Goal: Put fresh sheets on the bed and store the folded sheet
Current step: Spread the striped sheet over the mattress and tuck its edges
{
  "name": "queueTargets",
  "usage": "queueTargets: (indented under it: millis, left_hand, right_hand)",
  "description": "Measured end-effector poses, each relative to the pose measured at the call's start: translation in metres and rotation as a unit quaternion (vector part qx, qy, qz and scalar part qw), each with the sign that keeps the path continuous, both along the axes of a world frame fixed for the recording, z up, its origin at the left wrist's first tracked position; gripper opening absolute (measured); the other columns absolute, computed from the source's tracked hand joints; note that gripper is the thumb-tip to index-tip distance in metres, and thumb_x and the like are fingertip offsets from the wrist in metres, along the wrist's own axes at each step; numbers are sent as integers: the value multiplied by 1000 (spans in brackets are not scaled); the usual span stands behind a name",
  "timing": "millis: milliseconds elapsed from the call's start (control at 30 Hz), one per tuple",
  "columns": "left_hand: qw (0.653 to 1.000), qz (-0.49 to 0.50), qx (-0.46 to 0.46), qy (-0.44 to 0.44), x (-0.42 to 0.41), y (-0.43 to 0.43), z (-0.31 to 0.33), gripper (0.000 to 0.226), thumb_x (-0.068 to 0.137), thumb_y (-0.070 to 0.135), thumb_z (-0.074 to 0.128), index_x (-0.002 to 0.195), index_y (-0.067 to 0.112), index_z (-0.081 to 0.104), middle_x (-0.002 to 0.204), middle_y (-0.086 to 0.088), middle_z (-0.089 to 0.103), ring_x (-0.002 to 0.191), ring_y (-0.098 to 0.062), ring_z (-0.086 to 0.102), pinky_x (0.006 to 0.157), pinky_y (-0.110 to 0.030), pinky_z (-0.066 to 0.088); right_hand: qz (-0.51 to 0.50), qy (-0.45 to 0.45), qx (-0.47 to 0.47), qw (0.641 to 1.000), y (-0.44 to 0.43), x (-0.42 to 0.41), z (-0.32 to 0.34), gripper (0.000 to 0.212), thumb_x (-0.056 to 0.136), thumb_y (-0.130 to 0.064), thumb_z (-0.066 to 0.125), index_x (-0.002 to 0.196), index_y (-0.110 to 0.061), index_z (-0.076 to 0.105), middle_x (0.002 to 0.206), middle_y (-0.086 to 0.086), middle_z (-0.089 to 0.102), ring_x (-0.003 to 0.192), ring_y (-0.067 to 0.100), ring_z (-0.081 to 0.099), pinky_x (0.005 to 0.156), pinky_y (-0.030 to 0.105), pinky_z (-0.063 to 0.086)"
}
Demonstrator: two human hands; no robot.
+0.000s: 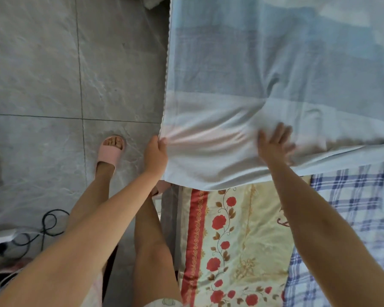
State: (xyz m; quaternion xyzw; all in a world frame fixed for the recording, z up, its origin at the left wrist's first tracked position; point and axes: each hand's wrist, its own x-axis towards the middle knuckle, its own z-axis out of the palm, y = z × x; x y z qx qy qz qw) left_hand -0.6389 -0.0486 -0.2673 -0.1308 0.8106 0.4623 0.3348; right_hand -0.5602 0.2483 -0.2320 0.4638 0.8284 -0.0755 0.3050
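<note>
Pressing the sheet (275, 74), blurred right hand (274, 146).

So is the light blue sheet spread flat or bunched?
Mostly spread: the light blue sheet lies flat, with wrinkles near the edge the left hand grips; the right hand presses it open-palmed.

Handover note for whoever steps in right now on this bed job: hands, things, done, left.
Left hand grips the left edge of the light blue sheet.
Right hand lies flat on it, fingers spread.
The sheet is spread farther away; the floral cover and plaid fabric show uncovered nearer.
Done: sheet partly spread.
Left: draw it over the rest, smooth it, and store the folded sheet, which is not in view.
</note>
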Motion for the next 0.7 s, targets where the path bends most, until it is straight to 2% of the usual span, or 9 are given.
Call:
queueTargets:
  millis: [33,100,167,233,333,400,533,633,700]
  left_hand:
    - [1000,11,-6,-3,0,3,4,19,101,18,36,87,6,41,67,3,35,60,-11,33,49,-14,29]
    - [998,50,-3,-35,0,11,8,16,102,20,36,93,7,42,69,4,36,60,-8,34,48,-10,30]
    - [995,77,16,-66,-1,13,13,20,101,23,38,89,8,43,71,4,39,62,-8,39,50,-10,32]
    - [992,77,54,-88,-1,13,14,18,98,28,46,92,11,52,79,1,52,74,-14,51,63,-16,41]
    - [987,60,79,-125,9,10,20,18,91,21,60,106,10,59,90,-1,61,82,-15,58,60,-13,49]
    - [985,74,67,-141,15,4,18,26,88,20,64,111,8,60,96,-2,62,85,-16,59,62,-15,49]
    - [986,92,29,-134,23,3,11,34,87,27,66,113,7,58,103,-3,61,99,-20,58,82,-30,46]
    - [984,102,17,-144,30,13,16,45,91,28,61,128,5,50,119,-3,57,111,-19,53,91,-30,43]
    - [980,110,20,-166,33,14,18,49,92,27,60,133,6,46,130,-7,54,119,-24,52,99,-36,43]
  right_hand:
    - [-97,-31,-4,995,8,13,8,75,91,-62,21,151,-24,-5,159,7,-6,144,35,-3,111,65,0]
    - [-113,-91,20,989,4,25,22,73,96,-54,23,151,-17,-6,159,8,-8,144,40,-4,109,67,0]
    - [31,-36,67,997,-12,15,20,71,97,-47,31,152,-16,-3,159,6,-7,144,39,-4,107,68,0]
    - [205,76,32,975,-41,-10,19,66,95,-47,34,151,-25,6,160,2,2,145,36,1,106,68,2]
    - [469,145,-82,867,-81,-33,6,59,92,-51,30,148,-34,21,157,-3,20,143,37,13,102,73,10]
    - [510,145,-71,845,-67,-28,-16,59,91,-54,30,147,-37,21,156,-5,21,142,39,17,98,77,13]
    - [123,58,8,991,-4,55,-31,72,88,-73,17,146,-43,-13,157,-7,-15,143,43,-8,101,76,2]
    - [-156,-25,3,988,9,103,-4,82,85,-75,19,148,-34,-14,158,0,-18,141,47,-10,104,74,5]
    - [-184,-72,37,980,-3,94,17,86,89,-69,22,151,-16,-7,158,14,-12,142,44,-6,106,69,-5]
